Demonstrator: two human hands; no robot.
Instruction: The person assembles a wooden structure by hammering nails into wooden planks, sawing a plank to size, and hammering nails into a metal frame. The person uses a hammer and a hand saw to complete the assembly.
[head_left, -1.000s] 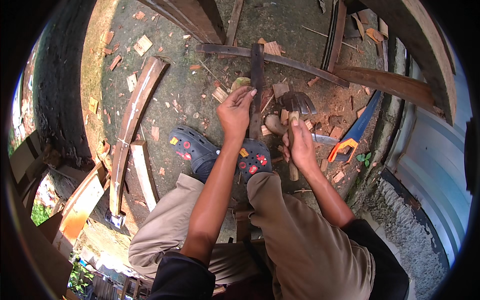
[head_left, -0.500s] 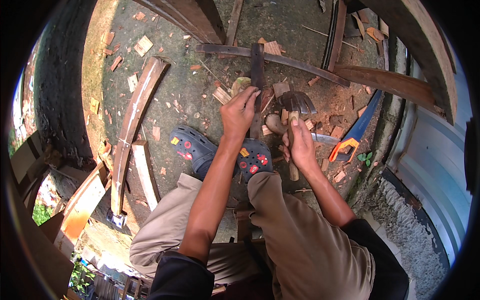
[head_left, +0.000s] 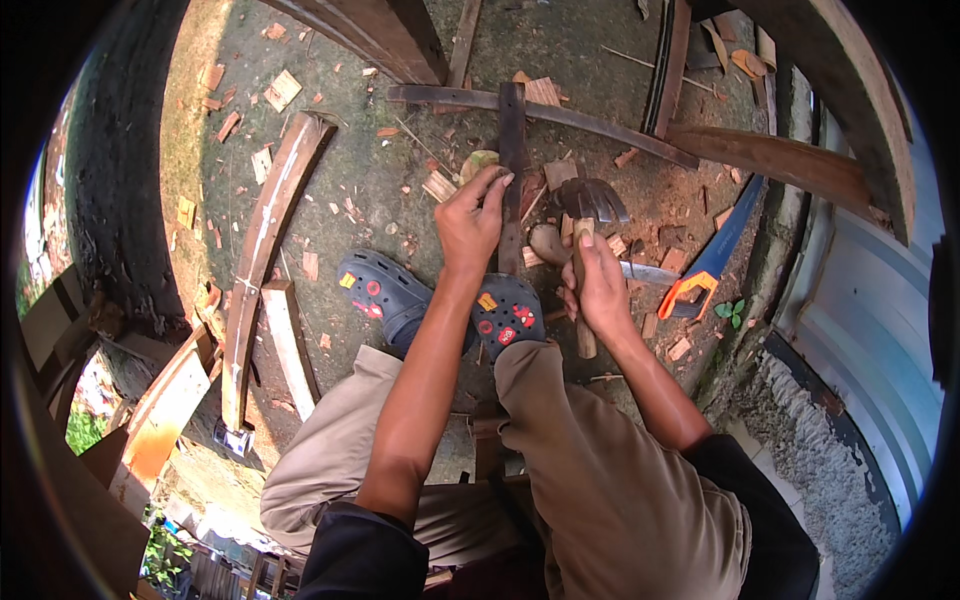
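Observation:
My left hand is closed in a pinch at the edge of an upright dark wooden strip. Whatever lies between its fingertips is too small to make out. The strip crosses a long, slightly curved wooden bar near its top; its lower end meets the toe of my right clog. My right hand is wrapped round the wooden handle of a hammer, held upright. A rounded brown part, apparently its head, shows left of the handle. Just beyond lies a dark piece with curved prongs.
A blue handsaw with an orange grip lies to the right, near a bare metal blade. Marked curved timber and a shorter piece lie left. Wood chips litter the concrete; wooden beams rise at the far side.
My left fingertips have shifted slightly at the strip's edge, and the view has moved a little. Both hands keep their holds.

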